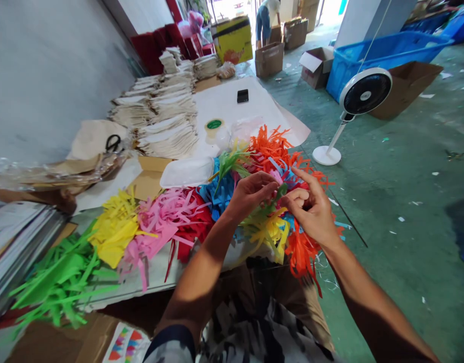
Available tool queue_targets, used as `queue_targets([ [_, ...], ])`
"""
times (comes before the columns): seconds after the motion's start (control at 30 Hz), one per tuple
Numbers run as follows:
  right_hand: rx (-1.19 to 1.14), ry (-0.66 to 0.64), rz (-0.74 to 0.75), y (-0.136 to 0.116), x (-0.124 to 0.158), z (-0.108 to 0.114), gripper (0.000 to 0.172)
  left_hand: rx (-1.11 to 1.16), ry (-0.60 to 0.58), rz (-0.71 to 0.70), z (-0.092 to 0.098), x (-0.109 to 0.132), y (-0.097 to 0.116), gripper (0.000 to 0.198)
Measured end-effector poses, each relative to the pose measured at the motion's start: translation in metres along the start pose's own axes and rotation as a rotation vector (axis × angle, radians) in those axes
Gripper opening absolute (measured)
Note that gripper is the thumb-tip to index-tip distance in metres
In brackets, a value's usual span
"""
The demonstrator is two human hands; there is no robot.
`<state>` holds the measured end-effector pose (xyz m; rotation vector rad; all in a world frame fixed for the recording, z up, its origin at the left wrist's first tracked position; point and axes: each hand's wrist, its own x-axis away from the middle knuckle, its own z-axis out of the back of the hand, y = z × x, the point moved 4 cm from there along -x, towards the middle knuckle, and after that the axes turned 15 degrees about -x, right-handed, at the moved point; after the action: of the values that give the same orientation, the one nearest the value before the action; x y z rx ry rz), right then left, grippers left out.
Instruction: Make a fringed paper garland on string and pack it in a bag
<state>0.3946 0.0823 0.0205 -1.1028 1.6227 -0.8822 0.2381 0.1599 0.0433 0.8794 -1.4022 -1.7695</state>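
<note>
My left hand [250, 194] and my right hand [311, 206] meet over a bundle of fringed paper strips. The left fingers pinch green strips [272, 201] at the bundle's middle. The right hand is curled, thumb and fingers pressed on the same strips, its index finger stretched toward pink and blue strips [279, 174]. Yellow fringe [270, 232] and orange fringe [302, 254] hang below the hands. More orange fringe [272, 143] lies just beyond them. Separate heaps of blue [219, 194], pink [160, 217], red [196, 229], yellow [114, 232] and green [61, 282] fringe cover the table to the left.
Stacks of cream cloth bags [167, 116], scissors [113, 142], a tape roll [214, 126] and a phone [242, 96] lie farther back on the table. A white floor fan [362, 96] stands at the right. Cardboard boxes [269, 59], a blue crate [383, 55] and another person [265, 20] are beyond.
</note>
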Motion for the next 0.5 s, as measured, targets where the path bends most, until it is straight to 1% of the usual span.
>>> queue_targets([
  [0.1, 0.003, 0.017, 0.005, 0.0, 0.0, 0.0, 0.065, -0.012, -0.027, -0.014, -0.001, 0.0, 0.0, 0.037],
  [0.17, 0.01, 0.024, 0.002, -0.001, 0.0, 0.0, 0.065, -0.021, -0.017, -0.027, -0.001, 0.0, 0.0, 0.035],
  [0.27, 0.012, 0.023, -0.005, -0.001, 0.0, 0.001, 0.063, -0.047, 0.041, -0.054, -0.001, -0.001, 0.0, 0.028],
  [0.33, 0.006, 0.01, -0.01, -0.001, 0.0, 0.001, 0.058, -0.086, 0.113, -0.107, -0.001, -0.001, 0.003, 0.022],
  [0.37, 0.015, 0.001, -0.016, -0.001, 0.0, 0.002, 0.052, -0.125, 0.161, -0.15, -0.001, 0.0, 0.006, 0.019],
  [0.43, 0.082, -0.014, -0.008, -0.002, -0.001, 0.003, 0.034, -0.242, 0.262, -0.269, -0.002, 0.002, 0.015, 0.011],
  [0.5, 0.176, -0.013, 0.043, -0.006, -0.002, 0.003, 0.019, -0.362, 0.329, -0.411, -0.006, 0.005, 0.026, 0.007],
])
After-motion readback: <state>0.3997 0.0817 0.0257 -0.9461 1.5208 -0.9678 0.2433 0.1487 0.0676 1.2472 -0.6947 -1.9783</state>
